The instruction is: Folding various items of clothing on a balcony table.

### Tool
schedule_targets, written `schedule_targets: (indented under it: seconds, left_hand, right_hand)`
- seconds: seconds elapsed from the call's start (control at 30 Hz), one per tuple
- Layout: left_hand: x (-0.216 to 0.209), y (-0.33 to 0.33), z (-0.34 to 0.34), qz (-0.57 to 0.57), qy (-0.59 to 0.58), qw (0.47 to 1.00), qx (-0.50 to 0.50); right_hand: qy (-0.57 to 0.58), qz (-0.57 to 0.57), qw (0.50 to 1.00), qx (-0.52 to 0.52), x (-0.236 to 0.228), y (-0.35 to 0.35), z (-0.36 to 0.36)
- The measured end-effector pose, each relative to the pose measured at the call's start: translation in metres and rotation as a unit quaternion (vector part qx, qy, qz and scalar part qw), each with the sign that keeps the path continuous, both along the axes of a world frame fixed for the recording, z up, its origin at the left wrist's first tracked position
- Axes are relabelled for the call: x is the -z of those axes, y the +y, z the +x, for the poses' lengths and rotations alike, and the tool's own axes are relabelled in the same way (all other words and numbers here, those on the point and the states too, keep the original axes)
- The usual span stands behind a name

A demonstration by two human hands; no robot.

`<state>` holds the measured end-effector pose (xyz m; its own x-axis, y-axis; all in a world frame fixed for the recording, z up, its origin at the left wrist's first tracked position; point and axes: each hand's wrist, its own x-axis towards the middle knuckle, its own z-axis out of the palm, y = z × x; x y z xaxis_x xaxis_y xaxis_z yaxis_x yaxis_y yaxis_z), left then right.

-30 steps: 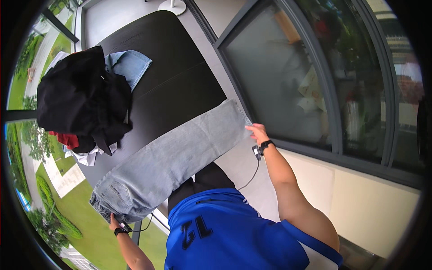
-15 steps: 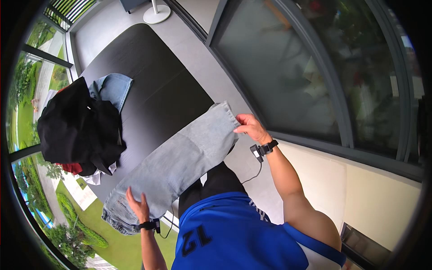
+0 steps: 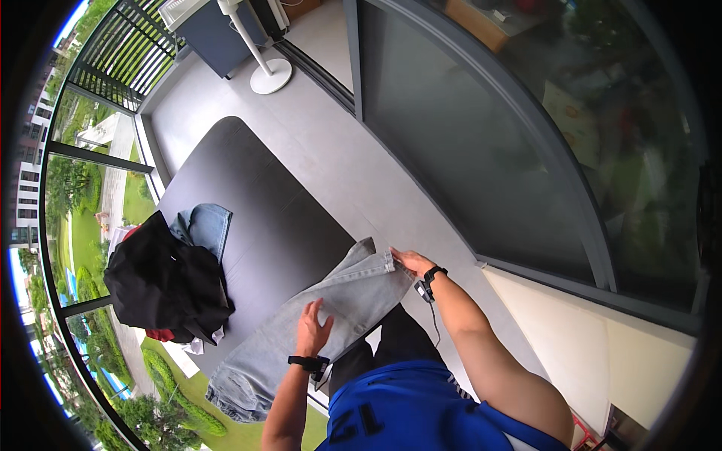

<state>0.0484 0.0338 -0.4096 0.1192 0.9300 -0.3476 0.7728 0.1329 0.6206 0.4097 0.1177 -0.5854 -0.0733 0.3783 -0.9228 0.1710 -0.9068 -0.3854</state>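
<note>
Left hand [image 3: 312, 331] shifted, since the first frame, from waist end to mid-leg of grey jeans [image 3: 259, 357]; leg layers newly spread apart at the hem end.
Jeans: one pair, laid across the near edge of the dark table [image 3: 278, 214], waist end overhanging its near left corner. Left hand: open, fingers apart, above the denim; contact cannot be told. Right hand [image 3: 415, 263]: closed on the hem, as before. Black garment [image 3: 169, 274]: heaped along the table's left edge, unmoved, light-blue denim [image 3: 207, 225] beside it.
</note>
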Motion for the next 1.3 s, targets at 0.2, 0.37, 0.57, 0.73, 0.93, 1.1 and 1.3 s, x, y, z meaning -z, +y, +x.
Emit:
schedule_targets:
  seconds: [0.2, 0.37, 0.57, 0.73, 0.93, 1.1, 1.3]
  left_hand:
    - [-0.010, 0.026, 0.063, -0.060, -0.140, 0.988, -0.003]
    - [-0.032, 0.026, 0.084, -0.287, -0.393, 0.824, -0.289]
    - [-0.044, -0.004, 0.060, -0.270, -0.564, 0.682, -0.380]
    - [-0.044, -0.034, 0.034, -0.249, -0.604, 0.611, -0.447]
    - [-0.046, -0.052, -0.015, -0.082, -0.520, 0.689, -0.498]
    - [-0.040, -0.068, -0.040, -0.167, -0.456, 0.655, -0.579]
    - [-0.071, -0.064, -0.018, -0.221, -0.570, 0.666, -0.428]
  right_hand:
    - [0.270, 0.039, 0.950, 0.150, -0.087, 0.011, -0.018]
    - [0.218, 0.387, 0.891, -0.098, -0.183, -0.019, -0.088]
    - [0.170, 0.459, 0.856, -0.164, -0.220, -0.043, -0.114]
    - [0.163, 0.339, 0.923, -0.075, -0.195, -0.061, -0.111]
    - [-0.012, 0.413, 0.910, -0.036, -0.194, -0.065, -0.094]
    - [-0.021, 0.619, 0.781, -0.082, -0.225, -0.070, -0.131]
    - [0.083, 0.689, 0.638, -0.335, -0.255, -0.100, -0.194]
